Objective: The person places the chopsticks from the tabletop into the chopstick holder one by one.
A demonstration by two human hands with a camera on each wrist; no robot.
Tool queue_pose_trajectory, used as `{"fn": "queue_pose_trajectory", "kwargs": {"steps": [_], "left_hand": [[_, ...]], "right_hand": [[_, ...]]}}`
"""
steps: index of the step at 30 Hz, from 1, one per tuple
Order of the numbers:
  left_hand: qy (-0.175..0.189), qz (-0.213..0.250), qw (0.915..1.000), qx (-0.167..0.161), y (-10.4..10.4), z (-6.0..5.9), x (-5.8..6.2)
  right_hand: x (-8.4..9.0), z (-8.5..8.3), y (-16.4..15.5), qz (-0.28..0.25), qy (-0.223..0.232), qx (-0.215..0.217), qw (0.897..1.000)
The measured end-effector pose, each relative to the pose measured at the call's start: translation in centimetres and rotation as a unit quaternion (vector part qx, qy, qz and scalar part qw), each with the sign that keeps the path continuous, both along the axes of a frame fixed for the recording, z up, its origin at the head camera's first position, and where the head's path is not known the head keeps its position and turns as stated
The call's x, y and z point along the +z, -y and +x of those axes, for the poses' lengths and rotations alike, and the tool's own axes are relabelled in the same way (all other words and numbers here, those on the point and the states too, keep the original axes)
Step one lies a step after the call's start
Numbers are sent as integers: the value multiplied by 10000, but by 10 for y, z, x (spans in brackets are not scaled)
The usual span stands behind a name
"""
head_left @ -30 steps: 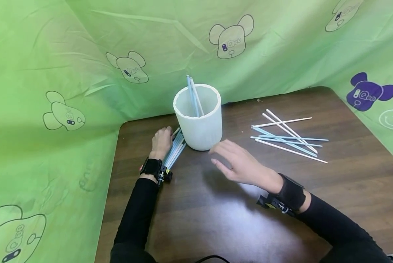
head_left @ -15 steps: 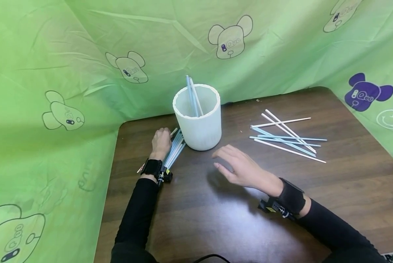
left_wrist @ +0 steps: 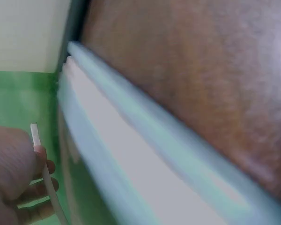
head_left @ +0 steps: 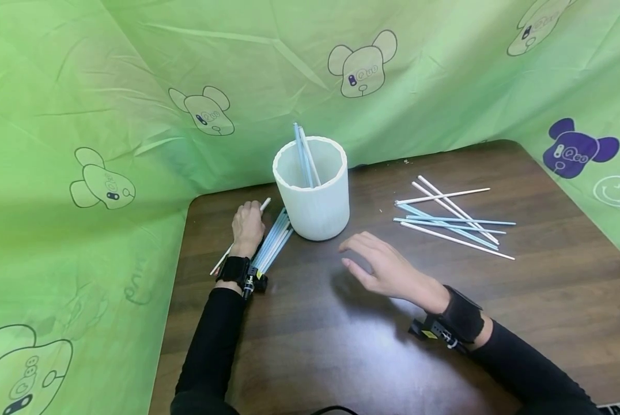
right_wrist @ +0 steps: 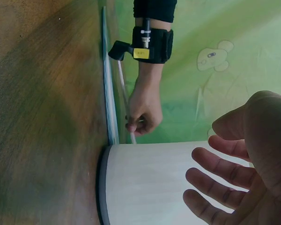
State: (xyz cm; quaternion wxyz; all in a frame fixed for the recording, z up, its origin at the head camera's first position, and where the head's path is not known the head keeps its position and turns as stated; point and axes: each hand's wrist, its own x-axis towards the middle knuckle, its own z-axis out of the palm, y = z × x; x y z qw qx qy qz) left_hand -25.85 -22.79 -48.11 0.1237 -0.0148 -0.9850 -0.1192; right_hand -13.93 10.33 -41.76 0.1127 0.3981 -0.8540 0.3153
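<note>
My left hand (head_left: 248,226) pinches a thin white stick (head_left: 265,204), whose far end pokes out past the fingers and whose near end shows beside the wrist. In the left wrist view, the white stick (left_wrist: 35,135) runs between thumb and fingers. Just right of that hand lies a bundle of pale blue and white sticks (head_left: 275,241). Nearby stands a white cylindrical container (head_left: 316,210) with a few blue and white sticks (head_left: 303,155) leaning inside. My right hand (head_left: 380,266) hovers in front of the container, fingers loosely bent, holding nothing.
On the right of the wooden table (head_left: 310,334), several blue and white sticks (head_left: 450,219) lie crossed in a loose pile. A green cloth (head_left: 268,69) with printed bear heads hangs behind and along the left side. A black cable (head_left: 335,408) shows at the front edge.
My left hand has shifted slightly left, away from the bundle, bringing the white stick with it. The right hand has drifted a little right and nearer, away from the container.
</note>
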Motion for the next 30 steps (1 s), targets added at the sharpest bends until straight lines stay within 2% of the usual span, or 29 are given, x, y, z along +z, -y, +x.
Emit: {"fn": "queue_pose_trajectory", "kwargs": {"steps": [4, 8, 13, 17, 20, 22, 25, 27, 30], "left_hand": [[-370, 79, 9993, 20, 4, 3, 16], [-910, 309, 9953, 119, 9, 5, 42], [-1734, 748, 9819, 113, 10, 8, 84], [-2337, 1084, 9662, 9, 5, 14, 123], [-2844, 1415, 9482, -77, -3, 21, 155], [-3182, 1701, 9325, -144, -11, 27, 177], [-3669, 2077, 9062, -312, -25, 36, 213], [-3978, 2349, 8857, -466, -35, 42, 234], [-4331, 2691, 8577, -656, -50, 48, 262]], "right_hand": [[-2, 0, -1, -64, 121, 0, 9999], [-3, -1, -2, -96, 177, 13, 9998], [-2, -2, -4, -122, 301, -3, 9995], [-2, -2, -4, -114, 400, 2, 9991], [-3, -2, -3, -119, 408, 20, 9991], [-3, -2, -4, -125, 404, 29, 9991], [-4, -1, -4, -119, 372, 36, 9992], [-4, -1, -4, -133, 359, 51, 9993], [-4, -2, -4, -161, 347, 70, 9992]]}}
